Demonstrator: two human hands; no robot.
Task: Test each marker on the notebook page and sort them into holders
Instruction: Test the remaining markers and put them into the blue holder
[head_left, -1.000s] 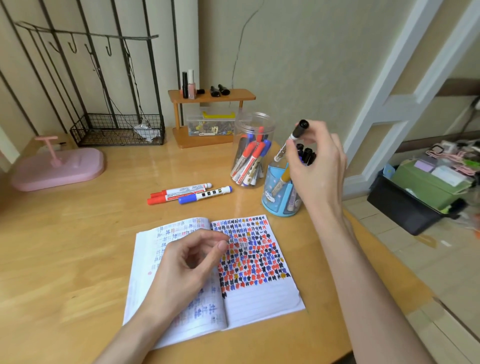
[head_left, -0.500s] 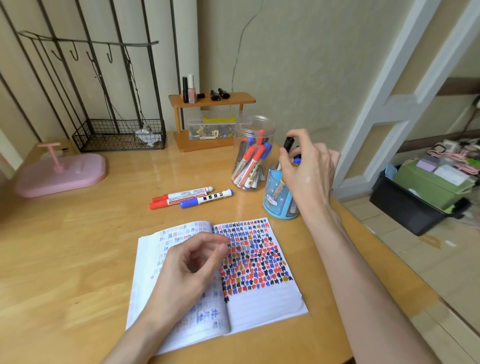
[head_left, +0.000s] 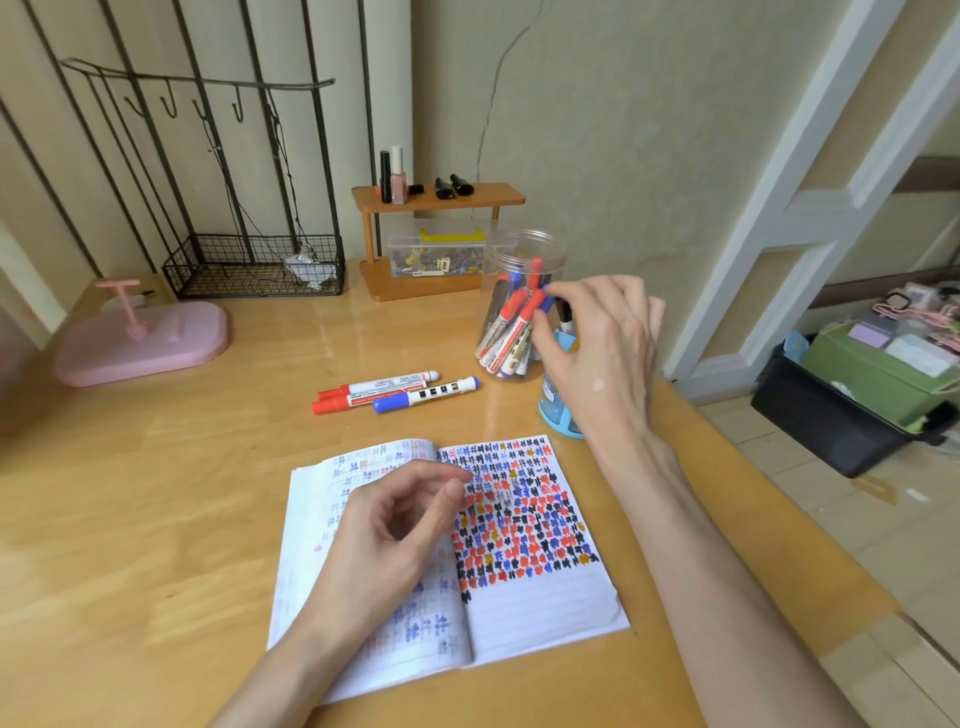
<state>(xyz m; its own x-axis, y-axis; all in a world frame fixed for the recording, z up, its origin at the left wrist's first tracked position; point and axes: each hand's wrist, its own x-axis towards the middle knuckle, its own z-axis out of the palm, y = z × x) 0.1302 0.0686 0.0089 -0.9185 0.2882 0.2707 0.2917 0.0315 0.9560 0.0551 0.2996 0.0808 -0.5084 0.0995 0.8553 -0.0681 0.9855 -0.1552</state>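
Lying open, notebook (head_left: 545, 608) crowded with coloured marks

soft, even daylight, brighter toward the right. a pale sheen lies on the wooden table (head_left: 156, 493). shadows are faint. straight lines bow at the edges, and the right hand (head_left: 602, 353) is slightly motion-blurred.

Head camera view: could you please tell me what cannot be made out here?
In the head view:
The blue holder is mostly hidden by the right hand; its contents cannot be counted.
Whether the right hand pinches a marker is unclear.
Labels on the three loose markers are too small to read.
The left page of the notebook is partly covered by the left hand.
The green box is cut off by the right edge.
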